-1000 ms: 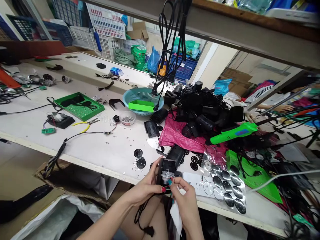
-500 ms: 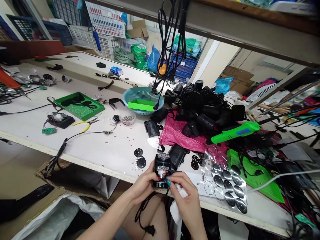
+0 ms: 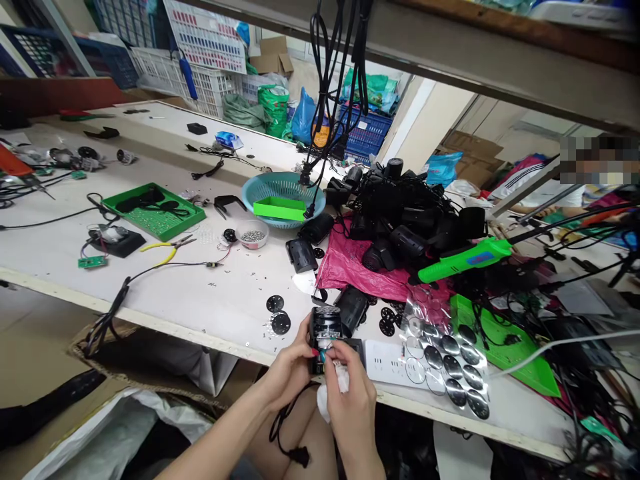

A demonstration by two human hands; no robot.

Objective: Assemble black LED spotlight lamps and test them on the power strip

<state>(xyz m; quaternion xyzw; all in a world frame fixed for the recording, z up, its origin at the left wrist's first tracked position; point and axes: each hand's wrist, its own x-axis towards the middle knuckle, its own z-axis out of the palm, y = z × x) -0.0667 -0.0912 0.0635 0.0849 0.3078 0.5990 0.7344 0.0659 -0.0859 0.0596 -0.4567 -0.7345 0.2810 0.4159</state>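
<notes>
My left hand [image 3: 293,365] grips the left side of a small black device housing [image 3: 326,321] with an opening at the front, held at the table's near edge. A pale, motor-like part [image 3: 325,343] shows inside it. My right hand [image 3: 350,383] has thumb and finger pinched together at that opening, and the fingertips partly cover the inside. Tucked in the same hand is a crumpled white cloth or tissue [image 3: 336,388]. A black cord with a plug [image 3: 300,456] hangs below, over the lap. Right behind the device lies another black housing [image 3: 352,309].
Black perforated discs [image 3: 281,323] lie to the left. A white power strip [image 3: 395,368] and a plastic sheet of round dark discs [image 3: 454,367] are at right. Farther back are a blue basket [image 3: 250,193], a heap of black devices [image 3: 410,200] and a green electric screwdriver [image 3: 465,260].
My right hand has moved left, its fingertips going from the device's right edge to the middle of its opening. The left hand keeps its hold. The view has shifted slightly.
</notes>
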